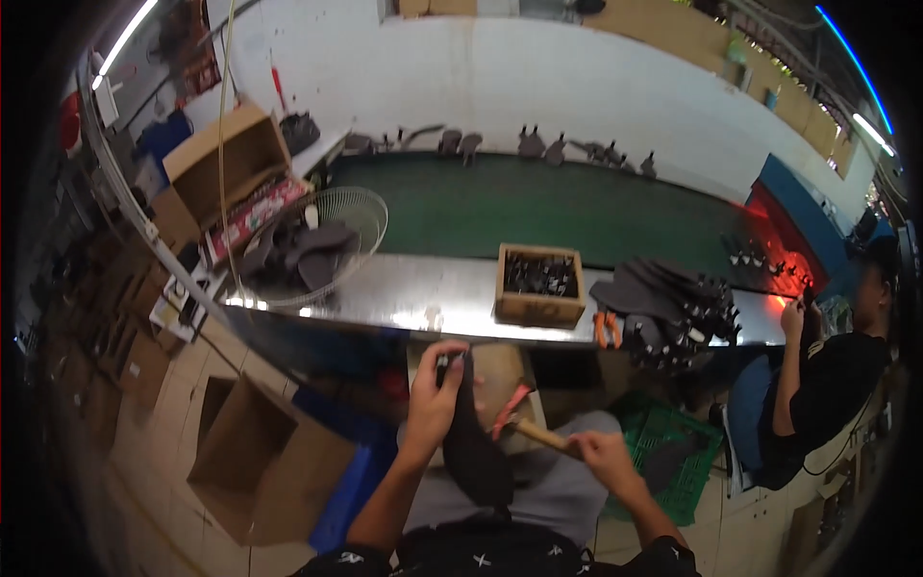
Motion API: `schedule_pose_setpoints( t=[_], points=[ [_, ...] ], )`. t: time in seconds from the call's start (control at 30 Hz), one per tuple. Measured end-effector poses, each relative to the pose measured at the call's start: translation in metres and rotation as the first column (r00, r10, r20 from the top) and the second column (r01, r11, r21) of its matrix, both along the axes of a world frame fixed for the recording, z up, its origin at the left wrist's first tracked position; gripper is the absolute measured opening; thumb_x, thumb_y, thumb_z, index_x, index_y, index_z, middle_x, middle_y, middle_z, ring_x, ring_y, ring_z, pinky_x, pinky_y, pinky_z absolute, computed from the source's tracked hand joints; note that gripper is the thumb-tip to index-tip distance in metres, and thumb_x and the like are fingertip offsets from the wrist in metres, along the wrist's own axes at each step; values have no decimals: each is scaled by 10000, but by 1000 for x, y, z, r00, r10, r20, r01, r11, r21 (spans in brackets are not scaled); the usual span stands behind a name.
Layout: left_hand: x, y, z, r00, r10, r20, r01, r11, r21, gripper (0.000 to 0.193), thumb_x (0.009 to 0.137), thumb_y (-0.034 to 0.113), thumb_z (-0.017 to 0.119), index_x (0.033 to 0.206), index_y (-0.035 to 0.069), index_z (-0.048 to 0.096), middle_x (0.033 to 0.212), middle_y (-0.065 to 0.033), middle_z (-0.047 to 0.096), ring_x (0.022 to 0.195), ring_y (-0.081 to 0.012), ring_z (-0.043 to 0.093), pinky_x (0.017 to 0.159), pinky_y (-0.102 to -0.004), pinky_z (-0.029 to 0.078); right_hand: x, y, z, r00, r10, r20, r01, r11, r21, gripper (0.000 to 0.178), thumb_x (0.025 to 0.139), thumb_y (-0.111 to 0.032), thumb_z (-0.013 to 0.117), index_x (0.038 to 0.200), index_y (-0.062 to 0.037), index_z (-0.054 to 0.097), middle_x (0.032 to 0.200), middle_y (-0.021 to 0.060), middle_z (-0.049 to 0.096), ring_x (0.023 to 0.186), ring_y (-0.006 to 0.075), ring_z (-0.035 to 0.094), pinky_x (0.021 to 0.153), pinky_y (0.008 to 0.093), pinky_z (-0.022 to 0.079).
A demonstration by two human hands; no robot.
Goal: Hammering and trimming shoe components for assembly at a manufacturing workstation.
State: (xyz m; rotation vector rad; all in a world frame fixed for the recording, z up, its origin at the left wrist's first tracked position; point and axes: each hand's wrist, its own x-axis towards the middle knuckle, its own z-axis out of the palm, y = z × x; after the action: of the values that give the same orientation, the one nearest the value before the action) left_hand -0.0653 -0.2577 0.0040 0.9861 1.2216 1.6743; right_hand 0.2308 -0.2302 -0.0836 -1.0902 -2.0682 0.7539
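Note:
My left hand point(435, 399) is closed around the upper end of a long dark grey piece shaped like a shoe sole point(478, 460). Its wide end hangs down over my lap. In my right hand point(606, 462) is a hammer point(543, 435), gripped by its wooden handle. The hammer's reddish head is slightly blurred and lies just to the right of the dark piece; whether they touch I cannot tell. Behind both hands, under the bench edge, stands a pale board or block point(502, 370), partly hidden by the piece and my left hand.
On the metal bench stand a wooden box point(538, 310) of small dark parts, orange-handled pliers point(607, 330), piled dark soles point(639, 288) and a wire basket point(385, 226). A green belt point(538, 212) runs behind. Cardboard carton point(308, 481) left; green crate point(707, 447) and co-worker point(827, 385) right.

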Motion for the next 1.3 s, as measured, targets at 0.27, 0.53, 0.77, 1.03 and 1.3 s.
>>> schedule_pose_setpoints(
  t=[0.27,0.53,0.77,1.03,1.3],
  points=[
    [-4,65,-77,15,354,-935,-452,837,309,302,971,246,595,1203,54,578,1204,-152,557,1093,-289,550,930,-421,422,100,-124,-30,894,-329,-303,-30,631,-775,254,979,-236,592,858,-14,620,585,32,574,412,100,491,384,261,385],
    [-27,270,-46,-193,255,-947,96,966,241,195,812,118,683,997,57,690,1010,-65,656,1064,-293,554,823,-388,485,32,-118,-30,480,-739,-473,-7,535,-845,211,955,-171,636,809,-38,561,499,-27,388,387,58,372,358,277,324],
    [-6,293,-64,-845,154,-512,138,988,70,140,762,165,671,836,84,757,905,-72,676,993,-263,572,724,-355,500,34,-111,-53,697,-591,-405,332,768,-548,153,916,-149,687,867,-5,668,554,-37,514,418,44,404,411,237,309],
    [7,307,-42,-690,12,-723,25,1000,-7,134,726,87,721,855,78,756,956,-109,691,1033,-278,599,746,-344,560,32,-85,-52,705,-537,-463,253,801,-543,182,942,-153,656,849,-1,621,522,-28,490,351,53,395,357,231,289],
    [4,250,5,421,-489,-764,281,871,-403,148,839,51,693,950,-44,716,815,-133,708,707,-182,704,655,-297,579,41,-78,-9,813,-393,-429,241,898,-367,170,932,-171,676,951,-2,671,592,-32,541,419,33,421,393,207,313]
  ],
)
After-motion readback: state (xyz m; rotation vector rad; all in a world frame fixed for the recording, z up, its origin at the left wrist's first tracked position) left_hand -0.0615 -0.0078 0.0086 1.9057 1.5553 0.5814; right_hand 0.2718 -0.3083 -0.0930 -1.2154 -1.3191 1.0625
